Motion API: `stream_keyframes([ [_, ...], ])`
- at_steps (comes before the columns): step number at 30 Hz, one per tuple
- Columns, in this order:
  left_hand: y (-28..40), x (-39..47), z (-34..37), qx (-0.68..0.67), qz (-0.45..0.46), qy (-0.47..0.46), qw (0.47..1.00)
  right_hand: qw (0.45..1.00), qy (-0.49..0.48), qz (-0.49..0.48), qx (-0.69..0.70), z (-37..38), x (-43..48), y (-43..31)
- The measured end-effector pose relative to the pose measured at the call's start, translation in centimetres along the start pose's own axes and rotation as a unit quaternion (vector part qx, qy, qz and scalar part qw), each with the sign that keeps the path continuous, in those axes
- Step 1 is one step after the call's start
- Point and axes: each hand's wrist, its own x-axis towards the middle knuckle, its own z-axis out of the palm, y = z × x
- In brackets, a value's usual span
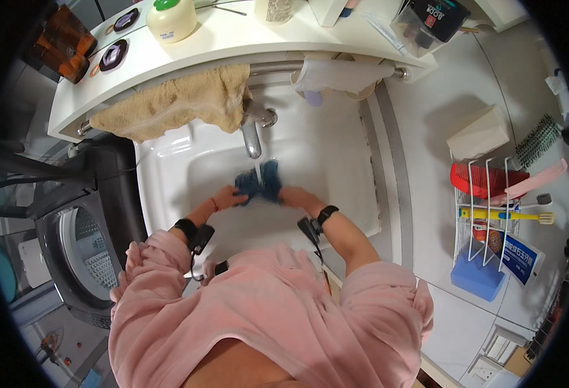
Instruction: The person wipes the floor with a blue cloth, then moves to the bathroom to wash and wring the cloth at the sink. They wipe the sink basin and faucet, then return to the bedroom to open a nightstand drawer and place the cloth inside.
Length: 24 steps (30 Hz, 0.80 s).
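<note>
A dark blue cloth (259,181) is stretched between my two hands over the basin of a white sink (308,145). Water runs from the chrome faucet (251,140) onto the middle of the cloth. My left hand (228,197) grips its left end, fingers closed around the edge. At its right end my right hand (296,197) holds the cloth, slightly blurred. Both hands are low in the basin, below the spout.
A tan towel (173,104) and a white cloth (345,75) hang on a metal rail behind the faucet. Above is a white shelf (226,41) with a cream jar (170,22). A front-loading washer (78,252) stands left; a wire rack (483,213) with combs is at right.
</note>
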Motion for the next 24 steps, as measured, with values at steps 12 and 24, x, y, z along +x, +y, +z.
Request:
stream_keyframes([
  [12,5.2,5.7,3.3,-0.765,0.058,0.099,0.633,0.822,0.477,0.062,0.304,-0.8,5.4,-12.7],
  [24,4.2,5.1,4.7,-0.751,0.089,0.135,0.640,0.781,0.582,0.135,0.183,0.5,7.4,-11.1],
])
